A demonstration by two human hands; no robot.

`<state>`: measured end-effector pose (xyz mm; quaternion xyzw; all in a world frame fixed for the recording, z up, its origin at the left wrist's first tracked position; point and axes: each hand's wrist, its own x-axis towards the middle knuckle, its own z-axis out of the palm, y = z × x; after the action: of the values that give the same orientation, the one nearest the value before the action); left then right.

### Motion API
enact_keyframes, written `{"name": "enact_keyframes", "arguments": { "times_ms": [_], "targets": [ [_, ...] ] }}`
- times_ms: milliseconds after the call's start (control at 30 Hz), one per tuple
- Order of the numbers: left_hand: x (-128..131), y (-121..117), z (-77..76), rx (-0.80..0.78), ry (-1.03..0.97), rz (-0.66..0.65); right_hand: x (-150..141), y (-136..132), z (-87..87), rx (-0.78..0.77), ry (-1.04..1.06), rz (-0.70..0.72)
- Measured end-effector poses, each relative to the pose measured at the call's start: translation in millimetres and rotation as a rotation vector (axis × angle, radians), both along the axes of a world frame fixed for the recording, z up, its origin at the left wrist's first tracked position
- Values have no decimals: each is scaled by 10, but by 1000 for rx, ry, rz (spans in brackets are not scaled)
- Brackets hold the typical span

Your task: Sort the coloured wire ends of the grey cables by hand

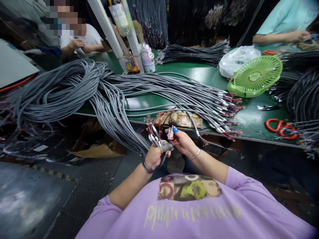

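Note:
My left hand (155, 156) is closed round a bundle of grey cables (133, 136), with a grey cover on one finger. White-sleeved cable ends (152, 137) with bare coloured wires stick up above that fist. Close beside it, my right hand (184, 142), a blue cover (175, 129) on its thumb, pinches a small pale pinkish piece (170, 133) whose kind I cannot make out. Thin coloured wires lie just under the right fingers. Behind both hands a tape-wrapped brown block (183, 119) sits at the edge of the green table (204, 78).
More grey cables (169, 83) spread across the table, looped at left. On the right are a green fan (255, 76), orange-handled scissors (281, 128), cutters (269, 108) and a plastic bag (239, 59). A bottle (148, 58) stands behind. Two co-workers (91, 36) sit opposite.

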<state>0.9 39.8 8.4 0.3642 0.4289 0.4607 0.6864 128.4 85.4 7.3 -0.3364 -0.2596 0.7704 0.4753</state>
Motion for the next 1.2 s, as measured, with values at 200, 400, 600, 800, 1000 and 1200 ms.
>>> {"name": "enact_keyframes", "arguments": {
  "times_ms": [200, 400, 600, 800, 1000, 1200],
  "targets": [
    [13, -10, -23, -19, -12, 8, 10, -19, -37, -77, 10, 19],
    [-35, -102, 66, -5, -2, 4, 86, -53, -25, -169, 63, 118],
    [-69, -224, 108, 51, 31, 31, 120, 1, 15, -144, 77, 204],
    [6, -208, 78, 81, 3, 121, 73, -9, -36, -21, 27, 75],
    [80, -172, 72, 120, 28, 170, -2, -39, -108, 83, -28, -91],
    [129, -138, 39, 126, 72, 203, -55, 40, -38, -200, 159, 37]
  ]
}}
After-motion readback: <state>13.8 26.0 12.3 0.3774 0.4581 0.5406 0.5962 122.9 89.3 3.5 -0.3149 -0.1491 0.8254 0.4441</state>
